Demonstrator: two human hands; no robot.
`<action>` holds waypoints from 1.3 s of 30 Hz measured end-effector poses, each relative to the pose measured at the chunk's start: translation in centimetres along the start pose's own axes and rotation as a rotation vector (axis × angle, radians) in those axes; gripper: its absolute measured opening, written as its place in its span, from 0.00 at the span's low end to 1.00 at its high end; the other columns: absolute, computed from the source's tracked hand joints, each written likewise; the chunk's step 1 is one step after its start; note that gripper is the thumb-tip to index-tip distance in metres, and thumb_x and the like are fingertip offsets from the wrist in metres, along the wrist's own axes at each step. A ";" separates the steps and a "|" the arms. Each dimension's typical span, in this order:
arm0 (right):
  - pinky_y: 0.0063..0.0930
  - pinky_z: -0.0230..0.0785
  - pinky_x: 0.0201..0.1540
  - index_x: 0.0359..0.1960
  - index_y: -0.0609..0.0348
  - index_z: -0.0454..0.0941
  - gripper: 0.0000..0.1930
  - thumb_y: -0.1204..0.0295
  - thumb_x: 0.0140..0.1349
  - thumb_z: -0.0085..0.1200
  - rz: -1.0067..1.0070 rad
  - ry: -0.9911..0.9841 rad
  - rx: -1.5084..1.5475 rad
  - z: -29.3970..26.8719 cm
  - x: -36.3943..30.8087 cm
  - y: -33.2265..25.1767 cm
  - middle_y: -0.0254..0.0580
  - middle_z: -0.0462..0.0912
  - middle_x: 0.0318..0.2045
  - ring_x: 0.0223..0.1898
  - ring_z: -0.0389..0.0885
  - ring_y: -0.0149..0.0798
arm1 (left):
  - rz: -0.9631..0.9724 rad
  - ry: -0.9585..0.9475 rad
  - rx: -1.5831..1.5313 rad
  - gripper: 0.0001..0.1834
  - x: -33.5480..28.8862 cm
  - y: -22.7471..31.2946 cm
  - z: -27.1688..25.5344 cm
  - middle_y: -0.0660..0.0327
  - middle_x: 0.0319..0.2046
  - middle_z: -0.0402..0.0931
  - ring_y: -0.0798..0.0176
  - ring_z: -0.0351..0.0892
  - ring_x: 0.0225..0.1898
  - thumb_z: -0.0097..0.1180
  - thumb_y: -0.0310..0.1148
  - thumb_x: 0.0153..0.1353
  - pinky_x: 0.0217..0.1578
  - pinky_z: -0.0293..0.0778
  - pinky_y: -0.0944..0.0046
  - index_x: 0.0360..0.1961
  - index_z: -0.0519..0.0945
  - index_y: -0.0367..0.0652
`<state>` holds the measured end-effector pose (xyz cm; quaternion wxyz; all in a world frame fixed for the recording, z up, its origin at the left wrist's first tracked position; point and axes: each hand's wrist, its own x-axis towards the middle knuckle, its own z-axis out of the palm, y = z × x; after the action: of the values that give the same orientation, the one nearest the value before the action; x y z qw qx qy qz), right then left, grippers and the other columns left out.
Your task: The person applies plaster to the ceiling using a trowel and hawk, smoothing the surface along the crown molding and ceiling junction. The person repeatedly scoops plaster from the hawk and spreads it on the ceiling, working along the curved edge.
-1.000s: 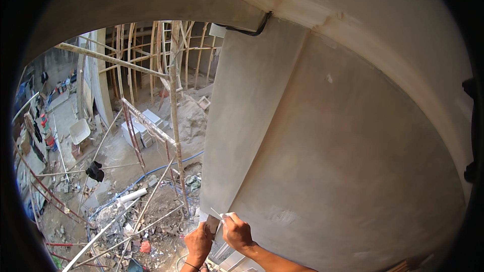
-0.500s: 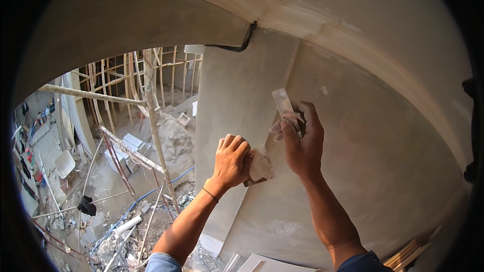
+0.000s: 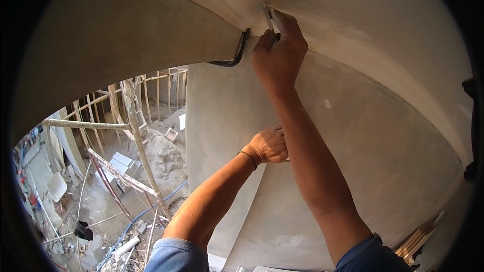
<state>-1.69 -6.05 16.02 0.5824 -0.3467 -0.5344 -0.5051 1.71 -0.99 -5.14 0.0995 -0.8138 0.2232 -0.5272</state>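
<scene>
My right hand (image 3: 282, 53) is raised to the corner where the wall meets the ceiling moulding (image 3: 327, 32). It is closed around a putty knife (image 3: 267, 16), seen nearly edge-on, its blade against or very close to the moulding. Lower down, my left hand (image 3: 268, 146) is closed in front of the plastered wall (image 3: 363, 146), partly behind my right forearm. Its wide flat scraper, which carried pale filler half a second ago, is now almost wholly hidden by that forearm. A black cable (image 3: 241, 53) hangs from the corner, just left of my right hand.
At the left, an opening drops to a lower floor with rubble (image 3: 166, 156), white blocks (image 3: 121, 165) and bamboo poles. Scaffold tubes (image 3: 136, 141) cross this opening. A grey curved beam (image 3: 131, 25) spans above it. Wooden strips (image 3: 416, 239) lie at lower right.
My right hand has moved up and left, taking the putty knife to the moulding. My left hand has shifted right and up, behind the right forearm. The view has tilted slightly.
</scene>
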 end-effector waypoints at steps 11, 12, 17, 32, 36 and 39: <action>0.39 0.83 0.60 0.57 0.67 0.87 0.21 0.90 0.64 0.53 0.037 -0.235 0.106 -3.0 2.5 1.6 0.51 0.90 0.56 0.57 0.91 0.51 | 0.156 0.103 0.178 0.10 2.3 0.4 -1.3 0.55 0.48 0.83 0.48 0.81 0.51 0.63 0.32 0.64 0.78 0.72 0.43 0.39 0.89 0.37; 0.39 0.83 0.60 0.57 0.67 0.88 0.21 0.90 0.64 0.53 -0.020 -0.185 0.077 -2.6 2.3 1.5 0.52 0.90 0.55 0.56 0.91 0.51 | 0.160 0.094 0.179 0.09 2.2 0.3 -1.3 0.55 0.48 0.83 0.48 0.81 0.51 0.63 0.32 0.63 0.79 0.71 0.42 0.37 0.88 0.36; 0.39 0.83 0.59 0.57 0.65 0.88 0.22 0.89 0.65 0.53 -0.063 -0.187 0.117 -2.3 0.8 2.1 0.52 0.90 0.54 0.54 0.91 0.52 | 0.180 0.191 0.192 0.09 2.4 0.3 -1.0 0.55 0.45 0.82 0.50 0.81 0.50 0.62 0.33 0.62 0.80 0.69 0.42 0.34 0.87 0.37; 0.39 0.83 0.54 0.56 0.67 0.88 0.19 0.87 0.64 0.57 -0.017 -0.141 0.073 -1.2 1.0 5.1 0.55 0.91 0.48 0.49 0.93 0.54 | 0.133 0.165 0.205 0.12 2.0 0.3 -0.7 0.56 0.52 0.83 0.45 0.80 0.60 0.63 0.33 0.65 0.77 0.73 0.46 0.41 0.89 0.36; 0.39 0.83 0.55 0.56 0.68 0.88 0.18 0.86 0.66 0.56 -0.002 -0.215 0.051 -1.9 1.5 4.7 0.56 0.92 0.50 0.50 0.93 0.53 | 0.135 0.195 0.236 0.09 2.1 0.5 -0.9 0.60 0.45 0.83 0.48 0.81 0.55 0.63 0.33 0.65 0.79 0.72 0.47 0.34 0.90 0.39; 0.38 0.83 0.57 0.55 0.69 0.88 0.17 0.85 0.66 0.56 0.064 -0.284 0.042 -2.6 1.9 4.7 0.56 0.92 0.51 0.51 0.93 0.53 | 0.137 0.187 0.218 0.09 2.2 0.5 -1.1 0.62 0.42 0.81 0.50 0.81 0.55 0.63 0.33 0.66 0.80 0.70 0.47 0.30 0.88 0.41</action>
<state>3.33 -7.70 17.99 0.5239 -0.4193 -0.6104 -0.4210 1.37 -2.39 -3.11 0.2017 -0.7286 0.2279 -0.6137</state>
